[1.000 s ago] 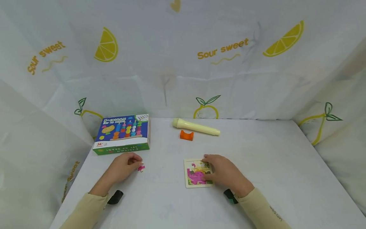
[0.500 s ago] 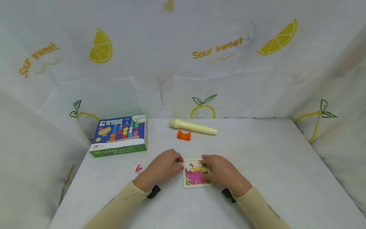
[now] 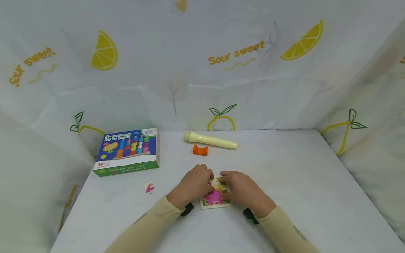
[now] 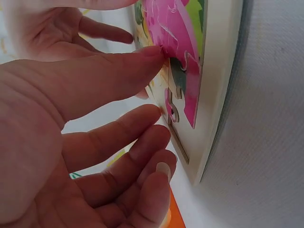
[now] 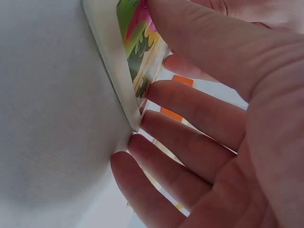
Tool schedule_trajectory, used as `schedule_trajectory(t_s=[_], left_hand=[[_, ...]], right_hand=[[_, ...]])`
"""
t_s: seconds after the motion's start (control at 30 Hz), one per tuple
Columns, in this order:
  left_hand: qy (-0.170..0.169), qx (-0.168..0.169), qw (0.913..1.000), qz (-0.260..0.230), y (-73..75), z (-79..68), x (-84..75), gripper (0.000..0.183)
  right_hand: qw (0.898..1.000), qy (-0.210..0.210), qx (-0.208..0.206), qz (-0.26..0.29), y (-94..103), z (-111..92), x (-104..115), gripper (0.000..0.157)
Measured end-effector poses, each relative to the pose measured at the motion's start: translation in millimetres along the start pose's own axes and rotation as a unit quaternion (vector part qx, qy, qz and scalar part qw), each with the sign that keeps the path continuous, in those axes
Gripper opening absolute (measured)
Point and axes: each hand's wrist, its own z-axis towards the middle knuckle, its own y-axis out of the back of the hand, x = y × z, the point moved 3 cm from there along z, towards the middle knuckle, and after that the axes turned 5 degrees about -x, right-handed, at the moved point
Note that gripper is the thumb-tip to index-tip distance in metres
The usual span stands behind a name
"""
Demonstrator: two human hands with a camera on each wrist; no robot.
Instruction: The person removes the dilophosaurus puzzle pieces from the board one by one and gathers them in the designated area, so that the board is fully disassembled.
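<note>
A small dinosaur jigsaw puzzle (image 3: 212,199) in a pale frame lies on the table under both hands. My left hand (image 3: 194,184) reaches over its left side; in the left wrist view the thumb (image 4: 137,59) touches the pink dinosaur piece, and the other fingers bend loosely by the frame's edge. A bare patch of backing (image 4: 183,135) shows near that corner. At the right side, my right hand (image 3: 246,189) steadies the puzzle, thumb on the picture and extended fingers (image 5: 190,102) at the frame's edge. A loose pink puzzle piece (image 3: 149,188) lies to the left.
A bead-toy box (image 3: 128,151) stands at the back left. Behind the puzzle lie an orange curved block (image 3: 200,150) and a pale yellow microphone-shaped stick (image 3: 211,140). A white printed curtain (image 3: 177,98) hangs around the table (image 3: 284,168).
My left hand has left the loose pink piece on the table and moved right onto the puzzle. My right hand stays at the puzzle's right side. The head view has shifted slightly.
</note>
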Motion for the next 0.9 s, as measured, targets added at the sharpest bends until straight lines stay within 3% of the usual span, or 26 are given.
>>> schedule_trajectory(t_s=[0.37, 0.9], left_hand=[[-0.005, -0.017, 0.9998, 0.002, 0.9, -0.5, 1.3, 0.023], [-0.001, -0.017, 0.9996, -0.022, -3.4, -0.6, 4.6, 0.028]], right_hand=[[1.000, -0.001, 0.000, -0.006, -1.3, 0.7, -0.9, 0.054], [1.000, -0.014, -0.002, 0.020, -0.9, 0.6, -3.6, 0.056]])
